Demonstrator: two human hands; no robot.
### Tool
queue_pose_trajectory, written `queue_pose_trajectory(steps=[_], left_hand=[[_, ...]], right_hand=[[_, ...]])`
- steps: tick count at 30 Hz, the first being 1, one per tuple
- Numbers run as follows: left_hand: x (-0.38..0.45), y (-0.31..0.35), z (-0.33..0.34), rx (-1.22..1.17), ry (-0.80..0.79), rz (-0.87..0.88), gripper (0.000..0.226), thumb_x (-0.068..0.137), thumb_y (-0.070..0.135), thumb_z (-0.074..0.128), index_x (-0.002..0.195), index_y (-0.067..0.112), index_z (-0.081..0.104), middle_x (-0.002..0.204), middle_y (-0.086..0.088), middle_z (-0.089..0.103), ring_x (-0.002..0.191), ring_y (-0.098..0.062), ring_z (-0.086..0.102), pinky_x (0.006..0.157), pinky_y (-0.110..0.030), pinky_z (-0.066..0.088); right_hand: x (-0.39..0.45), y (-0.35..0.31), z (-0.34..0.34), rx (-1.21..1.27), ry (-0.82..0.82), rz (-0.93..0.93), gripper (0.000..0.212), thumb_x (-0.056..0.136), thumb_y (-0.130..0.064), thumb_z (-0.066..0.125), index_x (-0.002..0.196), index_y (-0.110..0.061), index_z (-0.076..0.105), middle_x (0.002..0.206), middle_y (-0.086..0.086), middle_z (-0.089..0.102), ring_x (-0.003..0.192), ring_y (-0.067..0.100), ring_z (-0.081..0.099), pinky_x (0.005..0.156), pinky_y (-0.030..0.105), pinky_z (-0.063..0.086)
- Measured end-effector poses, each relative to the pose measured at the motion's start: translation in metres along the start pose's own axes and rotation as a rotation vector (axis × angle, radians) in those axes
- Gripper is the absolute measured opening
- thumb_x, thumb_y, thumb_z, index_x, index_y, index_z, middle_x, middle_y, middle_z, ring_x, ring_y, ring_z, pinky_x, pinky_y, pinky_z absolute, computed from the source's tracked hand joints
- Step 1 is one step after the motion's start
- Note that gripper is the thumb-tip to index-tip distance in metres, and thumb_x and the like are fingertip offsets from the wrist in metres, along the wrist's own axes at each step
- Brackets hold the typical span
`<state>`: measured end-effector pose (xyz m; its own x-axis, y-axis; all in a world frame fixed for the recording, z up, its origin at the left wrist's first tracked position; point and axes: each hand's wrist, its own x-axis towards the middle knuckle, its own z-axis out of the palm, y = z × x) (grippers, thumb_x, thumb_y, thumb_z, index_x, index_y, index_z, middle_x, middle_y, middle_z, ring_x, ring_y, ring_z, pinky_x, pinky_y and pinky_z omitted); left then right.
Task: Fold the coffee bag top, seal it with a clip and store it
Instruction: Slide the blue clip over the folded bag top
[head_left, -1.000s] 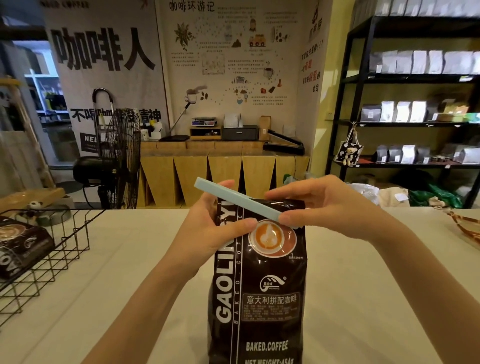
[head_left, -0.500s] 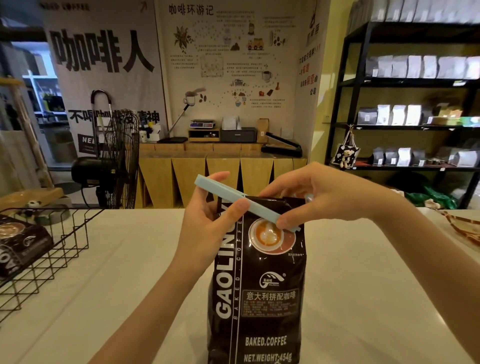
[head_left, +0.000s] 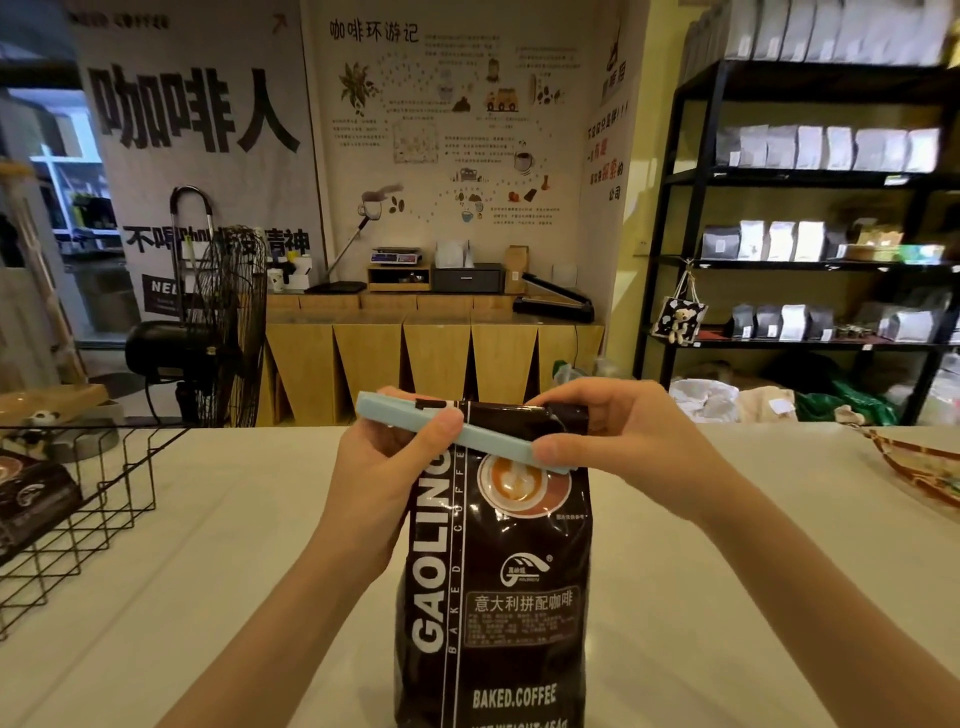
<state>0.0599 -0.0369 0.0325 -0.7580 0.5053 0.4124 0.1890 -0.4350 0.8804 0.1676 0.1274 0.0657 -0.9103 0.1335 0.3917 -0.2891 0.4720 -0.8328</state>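
A dark brown coffee bag (head_left: 498, 582) with white lettering stands upright on the white counter (head_left: 727, 597), its top folded over. A long pale blue clip (head_left: 493, 439) lies slanted across the folded top, its left end higher than its right. My left hand (head_left: 384, 467) grips the bag's left side with the thumb pressing on the clip. My right hand (head_left: 613, 431) holds the folded top and pinches the clip's right end between thumb and fingers.
A black wire basket (head_left: 88, 499) stands on the counter at the left with another dark coffee bag (head_left: 31, 499) in it. A patterned tray (head_left: 919, 467) lies at the right edge. Behind are a floor fan (head_left: 218, 332), a wooden counter and black shelves (head_left: 810, 218) of bags.
The clip has come down from above the bag and now lies flatter across the folded top. Both hands lowered with it; my left thumb now presses on the clip.
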Motion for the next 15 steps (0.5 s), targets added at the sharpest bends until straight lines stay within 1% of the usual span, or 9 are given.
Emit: queue_pose_trajectory(steps=[2, 5, 7, 9, 10, 11, 13, 14, 15], left_hand=[[-0.001, 0.0, -0.001, -0.027, -0.011, -0.011, 0.021, 0.06, 0.023, 0.069, 0.072, 0.018, 0.053, 0.057, 0.002, 0.066, 0.056, -0.015, 0.067, 0.051, -0.024, 0.056], [-0.001, -0.003, -0.002, -0.058, -0.017, -0.026, 0.024, 0.063, 0.021, 0.074, 0.072, 0.017, 0.052, 0.058, 0.0, 0.066, 0.056, -0.016, 0.067, 0.052, -0.025, 0.057], [0.0, -0.005, -0.004, -0.051, -0.029, -0.055, 0.033, 0.058, 0.022, 0.078, 0.074, 0.016, 0.05, 0.061, 0.001, 0.064, 0.058, -0.015, 0.066, 0.054, -0.024, 0.057], [0.003, -0.004, -0.008, 0.036, -0.062, -0.063, 0.043, 0.05, 0.022, 0.083, 0.077, 0.015, 0.051, 0.065, 0.0, 0.063, 0.061, -0.015, 0.065, 0.057, -0.022, 0.056], [0.005, -0.002, -0.01, 0.097, -0.08, -0.052, 0.043, 0.047, 0.025, 0.084, 0.076, 0.014, 0.053, 0.064, 0.002, 0.063, 0.062, -0.013, 0.065, 0.058, -0.021, 0.056], [0.005, 0.0, -0.012, 0.148, -0.1, -0.035, 0.038, 0.045, 0.027, 0.084, 0.071, 0.016, 0.058, 0.061, 0.005, 0.065, 0.061, -0.01, 0.064, 0.059, -0.018, 0.054], [0.006, 0.007, -0.015, 0.19, -0.153, -0.015, 0.022, 0.043, 0.034, 0.079, 0.057, 0.024, 0.066, 0.053, 0.01, 0.065, 0.055, -0.002, 0.061, 0.055, -0.011, 0.05], [0.005, 0.011, -0.015, 0.191, -0.184, -0.016, 0.019, 0.04, 0.038, 0.076, 0.052, 0.026, 0.068, 0.05, 0.011, 0.064, 0.052, 0.001, 0.06, 0.053, -0.009, 0.048], [0.005, 0.014, -0.017, 0.197, -0.215, -0.016, 0.023, 0.035, 0.042, 0.077, 0.05, 0.027, 0.068, 0.049, 0.011, 0.064, 0.051, 0.001, 0.059, 0.052, -0.008, 0.047]], right_hand=[[-0.003, 0.007, 0.005, 0.082, 0.089, -0.008, 0.025, 0.066, -0.026, 0.068, 0.091, -0.023, 0.069, 0.078, -0.007, 0.075, 0.079, 0.012, 0.071, 0.065, 0.018, 0.056], [-0.003, 0.01, 0.009, 0.112, 0.187, -0.007, 0.013, 0.078, -0.017, 0.063, 0.089, -0.019, 0.069, 0.077, -0.004, 0.075, 0.078, 0.011, 0.071, 0.063, 0.018, 0.056], [-0.001, 0.009, 0.008, 0.054, 0.207, -0.016, 0.01, 0.079, -0.014, 0.062, 0.085, -0.017, 0.07, 0.073, -0.004, 0.074, 0.075, 0.009, 0.07, 0.062, 0.018, 0.056], [0.0, 0.008, 0.007, -0.052, 0.219, -0.054, 0.011, 0.079, -0.016, 0.063, 0.087, -0.016, 0.071, 0.082, -0.003, 0.073, 0.081, 0.009, 0.068, 0.068, 0.02, 0.056], [0.0, 0.007, 0.006, -0.101, 0.227, -0.076, 0.012, 0.078, -0.018, 0.064, 0.087, -0.016, 0.072, 0.087, -0.004, 0.072, 0.086, 0.009, 0.067, 0.073, 0.022, 0.056], [-0.001, 0.007, 0.005, -0.131, 0.238, -0.09, 0.014, 0.077, -0.022, 0.064, 0.087, -0.017, 0.072, 0.089, -0.005, 0.07, 0.09, 0.008, 0.065, 0.077, 0.024, 0.055], [-0.002, 0.006, 0.006, -0.14, 0.256, -0.098, 0.018, 0.073, -0.029, 0.064, 0.085, -0.018, 0.072, 0.088, -0.005, 0.069, 0.089, 0.008, 0.064, 0.078, 0.023, 0.054], [-0.003, 0.005, 0.007, -0.141, 0.259, -0.091, 0.018, 0.074, -0.03, 0.064, 0.085, -0.018, 0.072, 0.086, -0.005, 0.069, 0.087, 0.008, 0.064, 0.076, 0.02, 0.053], [-0.003, 0.005, 0.009, -0.147, 0.264, -0.086, 0.015, 0.075, -0.029, 0.064, 0.085, -0.019, 0.072, 0.084, -0.006, 0.07, 0.086, 0.006, 0.064, 0.073, 0.017, 0.052]])
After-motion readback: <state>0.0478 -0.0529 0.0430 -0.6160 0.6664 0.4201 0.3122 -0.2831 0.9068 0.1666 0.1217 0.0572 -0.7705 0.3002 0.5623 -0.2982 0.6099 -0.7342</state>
